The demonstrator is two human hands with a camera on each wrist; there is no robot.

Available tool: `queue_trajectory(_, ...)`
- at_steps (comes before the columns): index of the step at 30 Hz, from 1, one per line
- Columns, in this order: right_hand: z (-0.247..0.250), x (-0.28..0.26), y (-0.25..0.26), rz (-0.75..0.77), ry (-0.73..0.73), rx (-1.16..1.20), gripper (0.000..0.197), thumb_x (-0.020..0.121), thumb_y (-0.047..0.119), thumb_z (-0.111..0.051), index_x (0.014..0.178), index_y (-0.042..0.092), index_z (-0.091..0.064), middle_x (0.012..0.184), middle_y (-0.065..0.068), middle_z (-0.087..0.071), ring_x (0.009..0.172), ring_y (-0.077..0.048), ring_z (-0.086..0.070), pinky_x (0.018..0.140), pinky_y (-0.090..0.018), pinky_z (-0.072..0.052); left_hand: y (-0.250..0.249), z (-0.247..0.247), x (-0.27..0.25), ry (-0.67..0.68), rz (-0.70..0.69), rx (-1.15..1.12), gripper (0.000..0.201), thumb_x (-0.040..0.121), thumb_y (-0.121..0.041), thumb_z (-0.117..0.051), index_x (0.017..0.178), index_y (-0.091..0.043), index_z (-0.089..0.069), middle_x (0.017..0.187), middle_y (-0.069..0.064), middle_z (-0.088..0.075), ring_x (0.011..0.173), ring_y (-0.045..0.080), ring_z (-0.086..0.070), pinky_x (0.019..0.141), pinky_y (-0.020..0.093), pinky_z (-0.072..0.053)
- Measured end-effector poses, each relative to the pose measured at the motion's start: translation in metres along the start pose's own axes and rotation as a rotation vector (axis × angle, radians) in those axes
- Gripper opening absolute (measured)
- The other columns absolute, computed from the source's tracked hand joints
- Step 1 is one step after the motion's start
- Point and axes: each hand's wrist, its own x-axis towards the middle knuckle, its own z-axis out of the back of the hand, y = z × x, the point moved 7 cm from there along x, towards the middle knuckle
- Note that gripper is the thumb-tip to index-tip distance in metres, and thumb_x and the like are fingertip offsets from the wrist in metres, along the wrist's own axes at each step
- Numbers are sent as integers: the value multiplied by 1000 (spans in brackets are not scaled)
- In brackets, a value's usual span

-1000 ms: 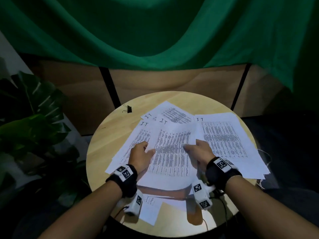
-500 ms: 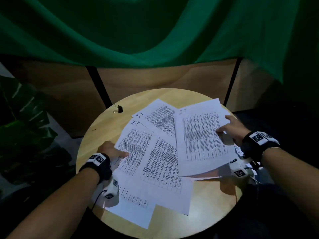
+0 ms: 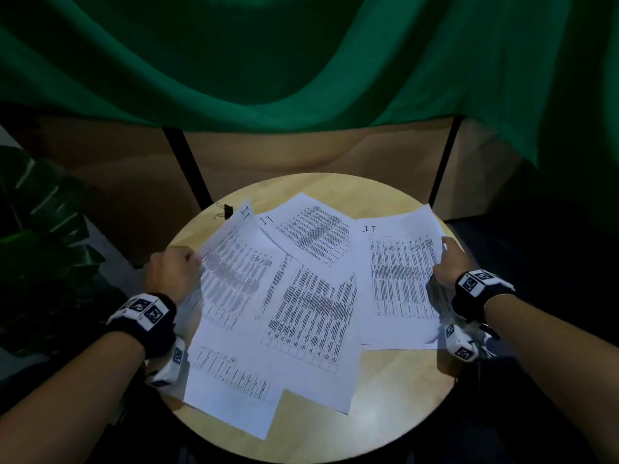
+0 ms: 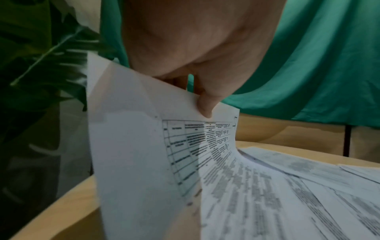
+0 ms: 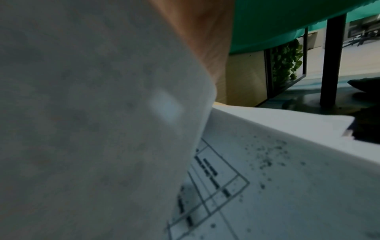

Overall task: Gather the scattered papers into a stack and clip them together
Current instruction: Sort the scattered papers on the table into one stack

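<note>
Several printed white sheets lie fanned across the round wooden table (image 3: pixel 395 426). My left hand (image 3: pixel 174 272) pinches the left edge of the leftmost sheet (image 3: pixel 234 272) and curls it up off the table; the left wrist view shows the thumb (image 4: pixel 205 104) pressed on that sheet (image 4: pixel 144 146). My right hand (image 3: pixel 449 266) grips the right edge of the right-hand sheet (image 3: pixel 398 279), raised a little; in the right wrist view that paper (image 5: pixel 92 113) fills the left side and hides the fingers. A black binder clip (image 3: pixel 225 211) sits at the table's far left rim.
A leafy plant (image 3: pixel 43 249) stands left of the table. Green cloth (image 3: pixel 301 61) hangs behind over wooden panels with black posts (image 3: pixel 187 169). More sheets lie in the middle (image 3: pixel 311 316) and at the near left (image 3: pixel 231 393). Bare table top shows at the front right.
Both hands moved outward from the middle to the pile's edges. The left hand has now lifted the leftmost sheet's edge; the right hand slid the right sheet further right.
</note>
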Motion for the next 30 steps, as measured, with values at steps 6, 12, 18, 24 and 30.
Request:
queue_trajectory(6,18,-15,20,8,-23,-159,86,91,25,-76,162,13,-29,157,-29,-37,145,-48,-37,115,-48,-38,-23,81,-5,-191,-80,-66,28,108,-38,-56,100,-16,-71,91,14,-73,85,38,-69,79,47,-60)
queue_trajectory(12,-15,-98,125,261,243,367,98,79,65,-79,158,21,-41,149,-8,-54,135,-26,-54,109,-46,-48,-67,86,-24,-139,-42,-554,25,107,-30,-62,100,-9,-73,96,12,-75,87,30,-67,73,39,-46)
queue_trajectory(18,-65,-140,161,51,516,969,48,92,24,-80,136,12,-62,122,-3,-76,106,-26,-75,84,-42,-61,-117,-53,-39,265,41,-779,15,108,-24,-67,107,-12,-75,103,14,-75,89,24,-66,80,35,-50)
queue_trajectory(24,-55,-102,92,-92,192,816,37,84,-12,-67,116,5,-64,94,-19,-76,86,-39,-74,71,-54,-65,-149,-116,-5,393,-94,-476,27,100,-44,-72,97,-17,-72,105,1,-72,99,25,-70,98,39,-56)
queue_trajectory(30,-52,-86,56,-97,286,732,31,92,-18,-62,117,-1,-60,100,-24,-69,75,-30,-64,53,-27,-57,-140,-135,69,343,-105,74,78,105,-60,-58,163,-11,-41,169,14,-37,155,39,-37,122,54,-41)
